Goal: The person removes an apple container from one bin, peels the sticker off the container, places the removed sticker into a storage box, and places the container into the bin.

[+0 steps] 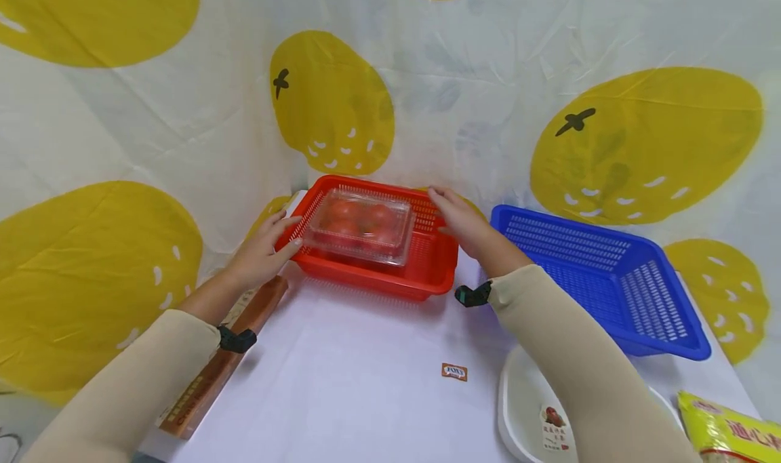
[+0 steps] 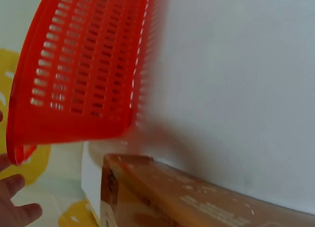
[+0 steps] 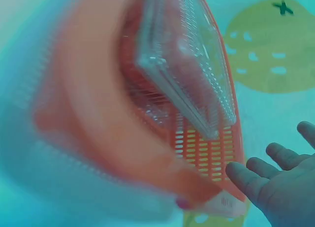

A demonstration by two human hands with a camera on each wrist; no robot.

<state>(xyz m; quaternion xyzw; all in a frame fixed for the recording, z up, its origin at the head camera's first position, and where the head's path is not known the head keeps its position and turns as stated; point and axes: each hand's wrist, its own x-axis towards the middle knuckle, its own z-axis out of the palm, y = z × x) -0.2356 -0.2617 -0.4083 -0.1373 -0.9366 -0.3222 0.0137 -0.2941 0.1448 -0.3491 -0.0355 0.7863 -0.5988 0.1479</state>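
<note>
A red plastic basket [image 1: 366, 281] with slotted walls stands at the back of the table. Inside it, tilted, lies a clear clamshell box [image 1: 396, 249] of round red fruits that look like tomatoes [image 1: 379, 216]. My left hand [image 1: 259, 251] is at the basket's left rim, fingers loosely extended; in the left wrist view its fingertips [image 2: 15, 183] show just beside the rim. At the right rim is my right hand [image 1: 465, 227]. The right wrist view shows its fingers [image 3: 248, 180] spread and nearly straight beside the basket, gripping nothing. Contact with the rim is hard to judge.
A blue slotted basket [image 1: 655, 307] stands to the right. Before it are a white container [image 1: 515, 409] and a yellow packet [image 1: 732, 429]. A long brown box [image 1: 210, 378] lies under my left forearm. A small orange label [image 1: 454, 372] lies on the white tabletop [image 1: 354, 375].
</note>
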